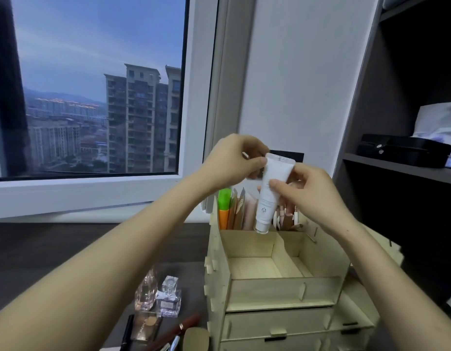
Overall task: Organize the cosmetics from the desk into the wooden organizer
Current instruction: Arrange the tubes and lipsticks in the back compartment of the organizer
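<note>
Fingers (pixel 256 163) of the left hand (pixel 232 160) pinch the flat crimped top of a small white plastic squeeze tube (pixel 267 203), while the right hand (pixel 315 196) grips its middle between thumb and curled fingers. Cap down and slightly tilted, a grey recycling mark near the cap, the tube hangs above the pale wooden organizer (pixel 270 290), at 12 o'clock from its two open trays.

On the table (pixel 42 239), perfume bottles (pixel 170 302) stand just left of the wooden organizer (pixel 277 291) — a tube (pixel 272 188) above its far compartments.
</note>
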`<action>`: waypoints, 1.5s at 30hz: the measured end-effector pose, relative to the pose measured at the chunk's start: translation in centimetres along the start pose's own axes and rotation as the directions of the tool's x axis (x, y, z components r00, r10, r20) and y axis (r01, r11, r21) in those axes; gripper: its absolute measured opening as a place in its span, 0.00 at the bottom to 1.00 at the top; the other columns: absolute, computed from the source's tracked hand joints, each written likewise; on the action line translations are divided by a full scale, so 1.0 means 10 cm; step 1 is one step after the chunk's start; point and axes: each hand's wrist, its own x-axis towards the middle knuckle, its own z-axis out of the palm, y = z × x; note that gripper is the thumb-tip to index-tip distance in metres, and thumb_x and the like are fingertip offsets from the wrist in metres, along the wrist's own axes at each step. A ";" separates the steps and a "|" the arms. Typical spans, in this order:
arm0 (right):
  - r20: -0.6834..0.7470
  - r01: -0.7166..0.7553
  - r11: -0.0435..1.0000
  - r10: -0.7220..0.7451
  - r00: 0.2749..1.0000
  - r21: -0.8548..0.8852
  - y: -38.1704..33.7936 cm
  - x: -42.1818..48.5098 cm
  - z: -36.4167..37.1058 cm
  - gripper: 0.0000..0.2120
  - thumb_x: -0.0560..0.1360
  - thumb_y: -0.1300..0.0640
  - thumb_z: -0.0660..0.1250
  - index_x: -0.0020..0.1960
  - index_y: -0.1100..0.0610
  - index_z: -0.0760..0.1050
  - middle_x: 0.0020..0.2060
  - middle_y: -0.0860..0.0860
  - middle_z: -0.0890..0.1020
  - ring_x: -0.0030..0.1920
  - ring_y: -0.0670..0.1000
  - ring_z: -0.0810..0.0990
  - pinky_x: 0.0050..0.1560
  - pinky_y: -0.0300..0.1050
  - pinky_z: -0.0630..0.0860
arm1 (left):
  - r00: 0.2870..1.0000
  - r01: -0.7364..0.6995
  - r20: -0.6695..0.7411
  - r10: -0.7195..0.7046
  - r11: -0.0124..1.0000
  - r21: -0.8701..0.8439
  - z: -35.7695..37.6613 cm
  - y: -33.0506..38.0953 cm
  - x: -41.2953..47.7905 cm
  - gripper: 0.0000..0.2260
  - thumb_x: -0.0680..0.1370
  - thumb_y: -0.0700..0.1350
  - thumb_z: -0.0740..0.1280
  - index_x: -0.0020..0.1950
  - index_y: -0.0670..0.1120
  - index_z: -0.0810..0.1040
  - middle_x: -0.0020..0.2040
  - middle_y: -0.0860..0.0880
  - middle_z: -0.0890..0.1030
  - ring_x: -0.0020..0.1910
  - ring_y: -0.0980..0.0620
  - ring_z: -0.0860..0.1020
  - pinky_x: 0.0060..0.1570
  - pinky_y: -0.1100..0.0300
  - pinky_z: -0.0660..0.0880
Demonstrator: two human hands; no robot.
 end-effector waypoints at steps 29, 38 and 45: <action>-0.047 -0.280 0.862 0.288 0.956 -0.423 0.73 0.50 0.75 0.12 0.71 0.57 0.69 0.34 0.58 0.69 0.34 0.54 0.78 0.50 0.57 0.80 0.38 0.42 0.70 | 0.888 0.050 0.365 -0.280 0.847 0.529 0.74 -0.86 -0.18 0.22 0.75 0.36 0.56 0.66 0.50 0.73 0.64 0.46 0.77 0.63 0.44 0.74 0.62 0.52 0.71; -0.028 -0.216 0.867 0.228 0.973 -0.450 0.53 0.30 0.57 0.13 0.74 0.61 0.67 0.58 0.59 0.72 0.49 0.58 0.82 0.51 0.58 0.80 0.52 0.49 0.76 | 0.925 0.148 0.274 -0.264 0.913 0.379 0.54 -0.80 -0.28 0.22 0.72 0.32 0.56 0.63 0.46 0.77 0.60 0.45 0.80 0.60 0.45 0.76 0.60 0.56 0.73; 0.014 0.046 0.953 -0.043 0.999 -0.300 -0.16 -0.29 0.63 0.02 0.74 0.59 0.67 0.46 0.53 0.77 0.36 0.51 0.83 0.38 0.52 0.82 0.43 0.45 0.78 | 0.961 0.253 0.036 -0.276 0.919 0.301 -0.15 -0.73 -0.69 0.23 0.71 0.28 0.54 0.58 0.43 0.79 0.56 0.47 0.81 0.57 0.48 0.78 0.58 0.57 0.73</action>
